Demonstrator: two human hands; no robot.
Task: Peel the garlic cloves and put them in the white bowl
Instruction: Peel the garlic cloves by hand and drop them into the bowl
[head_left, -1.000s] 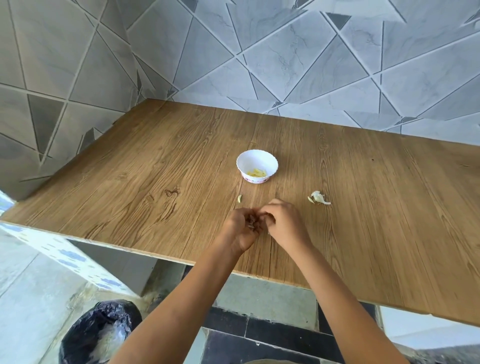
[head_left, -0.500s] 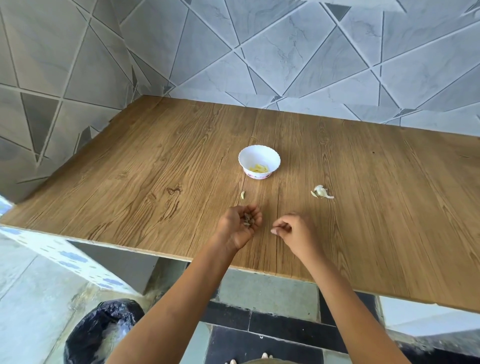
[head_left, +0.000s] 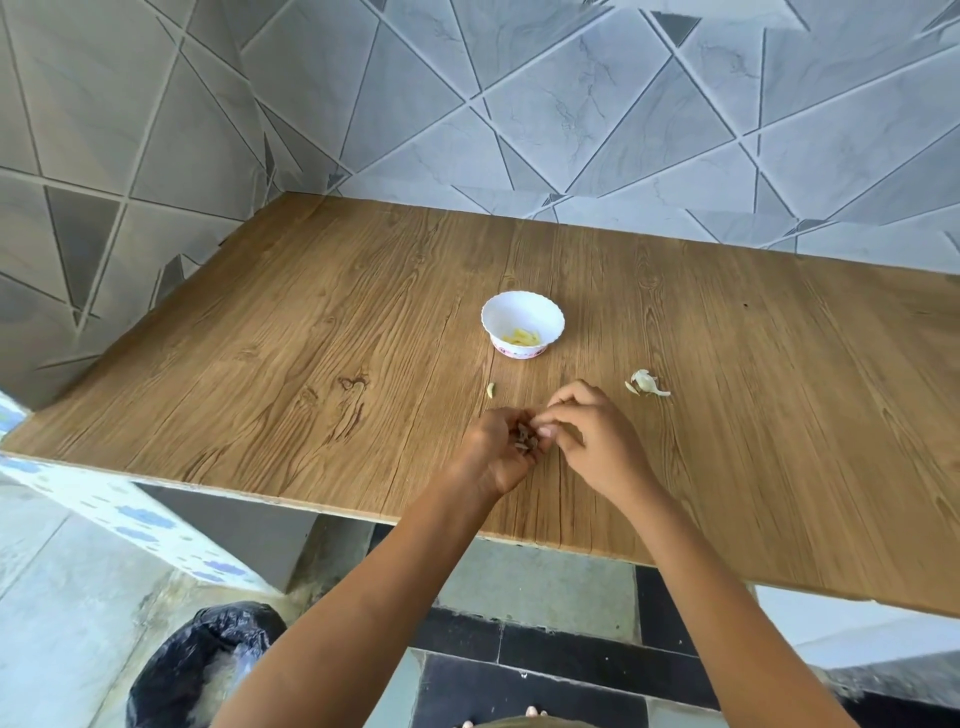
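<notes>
A small white bowl stands in the middle of the wooden table with pale yellow peeled garlic inside. My left hand is cupped around a small heap of brownish garlic skins. My right hand meets it from the right, fingertips pinching at the heap. To the right lies a whitish garlic piece with loose skin. A tiny clove fragment lies just beyond my left hand.
Grey tiled walls close the table at the back and the left. Below the table's near edge, on the floor at lower left, stands a bin lined with a black bag.
Half a second ago my hands were apart, the right one drawn back. Now the right hand has come back to the left and touches the skins.
</notes>
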